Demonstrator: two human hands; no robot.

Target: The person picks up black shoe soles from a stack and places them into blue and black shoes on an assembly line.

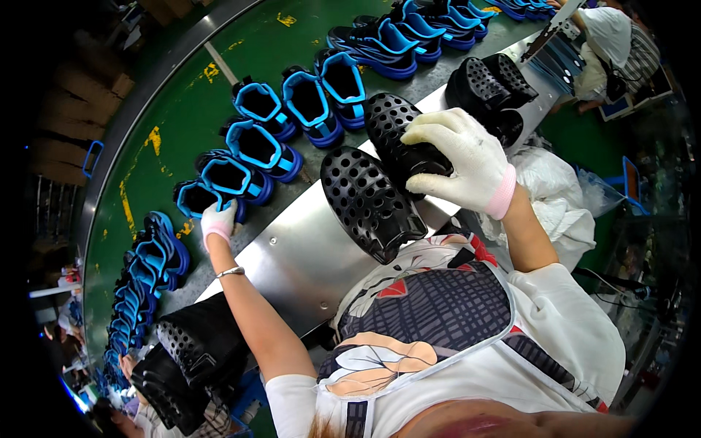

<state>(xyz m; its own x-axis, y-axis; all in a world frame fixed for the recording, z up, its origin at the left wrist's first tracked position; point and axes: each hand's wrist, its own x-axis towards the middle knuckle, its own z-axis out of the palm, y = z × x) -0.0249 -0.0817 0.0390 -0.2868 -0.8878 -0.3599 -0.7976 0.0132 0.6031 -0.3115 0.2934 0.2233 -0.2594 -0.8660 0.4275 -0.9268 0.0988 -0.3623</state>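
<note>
Before us runs the green conveyor belt (182, 109) lined with blue-and-black shoes (252, 150). Our right hand (460, 157) grasps two black perforated soles (380, 175) at one o'clock; our left hand (217, 223) grips a shoe (196, 198) at ten o'clock.

White gloves with pink cuffs, white short sleeves, patterned apron, silver bracelet (231, 272).

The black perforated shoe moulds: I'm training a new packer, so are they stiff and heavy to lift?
The black perforated shoe mould probably stays stiff: it keeps its shape in the gloved right hand. Likely light, since one hand holds it up. Its holes may aid grip.
</note>
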